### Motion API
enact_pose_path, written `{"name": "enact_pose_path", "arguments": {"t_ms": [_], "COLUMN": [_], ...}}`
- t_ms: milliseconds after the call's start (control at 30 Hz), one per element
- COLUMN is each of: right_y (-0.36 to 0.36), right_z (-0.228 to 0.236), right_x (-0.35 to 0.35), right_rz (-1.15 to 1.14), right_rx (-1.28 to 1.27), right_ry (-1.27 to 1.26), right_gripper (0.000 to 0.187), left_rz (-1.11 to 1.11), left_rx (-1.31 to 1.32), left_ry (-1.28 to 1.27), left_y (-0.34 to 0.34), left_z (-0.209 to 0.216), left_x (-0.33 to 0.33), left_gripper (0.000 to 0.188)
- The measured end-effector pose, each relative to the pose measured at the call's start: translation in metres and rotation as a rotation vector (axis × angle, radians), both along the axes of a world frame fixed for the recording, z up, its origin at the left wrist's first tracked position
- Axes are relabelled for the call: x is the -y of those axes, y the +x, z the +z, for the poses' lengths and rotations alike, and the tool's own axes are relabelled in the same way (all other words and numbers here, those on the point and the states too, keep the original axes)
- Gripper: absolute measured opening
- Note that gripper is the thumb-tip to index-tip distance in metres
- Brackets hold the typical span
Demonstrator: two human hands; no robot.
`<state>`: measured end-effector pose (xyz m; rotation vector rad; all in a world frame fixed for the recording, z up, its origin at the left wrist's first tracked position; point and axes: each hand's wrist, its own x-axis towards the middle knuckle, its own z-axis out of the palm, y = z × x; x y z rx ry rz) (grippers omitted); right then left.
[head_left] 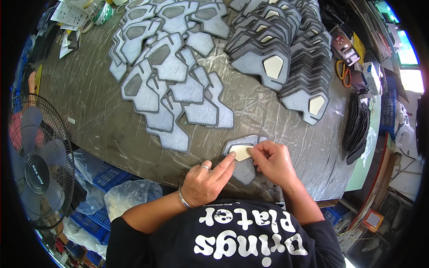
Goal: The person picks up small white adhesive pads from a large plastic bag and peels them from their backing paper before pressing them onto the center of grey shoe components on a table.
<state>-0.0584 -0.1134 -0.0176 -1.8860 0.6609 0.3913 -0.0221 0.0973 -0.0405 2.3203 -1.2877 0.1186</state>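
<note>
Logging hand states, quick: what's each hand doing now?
Left hand: index fingertip on the cream piece; grip can't be told.
Right hand: closed, pinching the cream piece's right end.

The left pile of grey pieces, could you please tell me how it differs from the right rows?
The left pile spreads loosely, while the right rows are tightly stacked. The left pile shows dark areas without patches; the right rows' front pieces carry cream patches. Both are grey, dark-edged and lie on the table.
</note>
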Motion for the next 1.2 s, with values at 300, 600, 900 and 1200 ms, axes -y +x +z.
{"name": "enact_pose_path", "arguments": {"t_ms": [300, 600, 900, 1200], "right_y": [-0.002, 0.001, 0.001, 0.021], "right_z": [-0.004, 0.004, 0.002, 0.025], "right_x": [0.000, -0.002, 0.003, 0.009], "right_rz": [0.041, -0.076, 0.114, 0.598], "right_rx": [0.072, -0.033, 0.053, 0.346], "right_ry": [-0.082, 0.035, -0.327, -0.544], "right_gripper": [0.023, 0.026, 0.028, 0.048], "left_rz": [0.001, -0.013, 0.032, 0.028], "left_rx": [-0.010, 0.022, -0.001, -0.004], "left_ry": [0.004, 0.034, 0.013, 0.032], "left_y": [0.000, -0.002, -0.001, -0.003], "left_z": [0.000, -0.002, 0.000, 0.005], "left_x": [0.001, 0.000, 0.005, 0.004], "left_gripper": [0.026, 0.024, 0.025, 0.028]}}
